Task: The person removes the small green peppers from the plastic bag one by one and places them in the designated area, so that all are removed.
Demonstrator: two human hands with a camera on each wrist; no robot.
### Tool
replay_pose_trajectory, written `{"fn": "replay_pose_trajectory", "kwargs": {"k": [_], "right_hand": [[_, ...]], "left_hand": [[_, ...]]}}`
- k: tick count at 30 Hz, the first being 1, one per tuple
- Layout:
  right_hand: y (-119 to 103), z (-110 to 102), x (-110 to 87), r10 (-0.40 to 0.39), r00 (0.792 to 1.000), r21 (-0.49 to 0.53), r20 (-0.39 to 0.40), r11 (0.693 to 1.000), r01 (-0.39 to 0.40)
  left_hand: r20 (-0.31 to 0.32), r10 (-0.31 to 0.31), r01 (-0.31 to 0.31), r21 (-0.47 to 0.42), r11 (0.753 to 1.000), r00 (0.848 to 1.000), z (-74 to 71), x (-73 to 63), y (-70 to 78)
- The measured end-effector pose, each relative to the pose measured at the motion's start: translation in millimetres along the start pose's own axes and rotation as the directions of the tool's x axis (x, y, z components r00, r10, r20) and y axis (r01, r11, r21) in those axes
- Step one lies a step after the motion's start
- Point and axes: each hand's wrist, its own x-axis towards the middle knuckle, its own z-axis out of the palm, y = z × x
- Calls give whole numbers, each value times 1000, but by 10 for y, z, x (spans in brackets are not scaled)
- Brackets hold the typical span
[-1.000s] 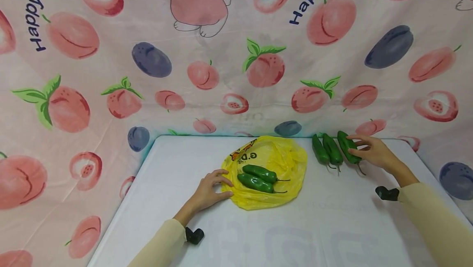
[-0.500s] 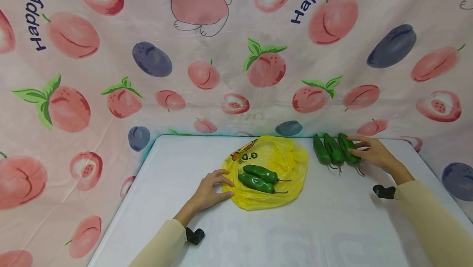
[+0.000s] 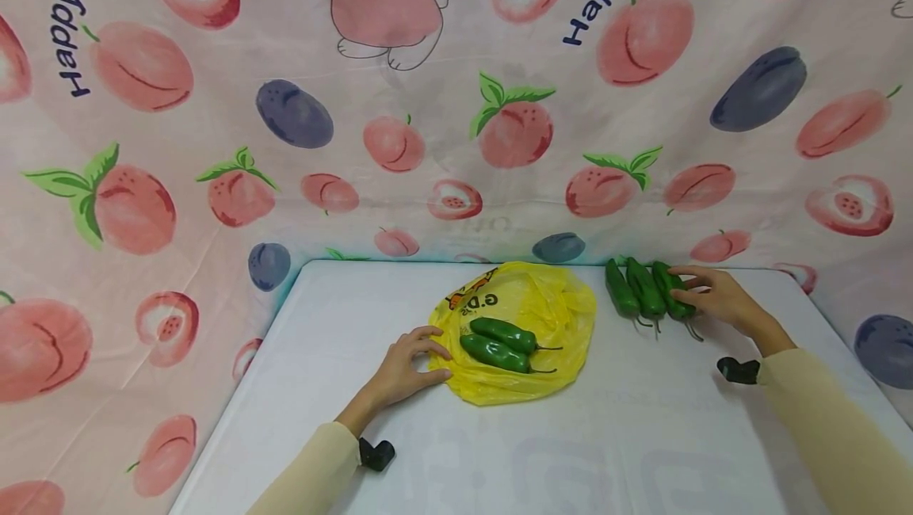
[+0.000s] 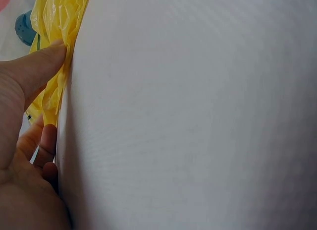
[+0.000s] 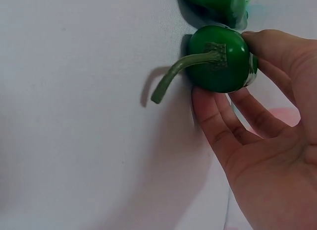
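At the far right of the table, my right hand (image 3: pixel 723 297) grips a green pepper (image 3: pixel 669 290) between thumb and fingers. In the right wrist view the pepper's rounded stem end (image 5: pixel 218 59) faces the camera, its stem curving left. Two more green peppers (image 3: pixel 644 290) lie side by side, just left of the held one. My left hand (image 3: pixel 399 368) holds the left edge of a yellow plastic bag (image 3: pixel 528 384). In the left wrist view the thumb and curled fingers lie against the crumpled bag (image 4: pixel 59 17). Two green peppers (image 3: pixel 495 352) rest on the bag, stems pointing right.
A white table (image 3: pixel 556 459) extends in front, its far edge against a pink fruit-printed cloth (image 3: pixel 428 87). The peppers at right lie close to that far edge. A black device (image 3: pixel 376 455) sits at the left wrist, another (image 3: pixel 739 371) at the right.
My right hand has shifted slightly left and lowered the held pepper, bringing it up beside the two other peppers. The left hand and bag have stayed put.
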Motion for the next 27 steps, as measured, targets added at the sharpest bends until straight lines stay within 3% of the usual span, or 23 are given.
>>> {"fn": "replay_pose_trajectory", "kwargs": {"k": [27], "right_hand": [[-2, -3, 22, 27, 999, 18, 40, 999, -28]], "left_hand": [[3, 20, -20, 20, 1000, 1000, -5, 1, -6]]}}
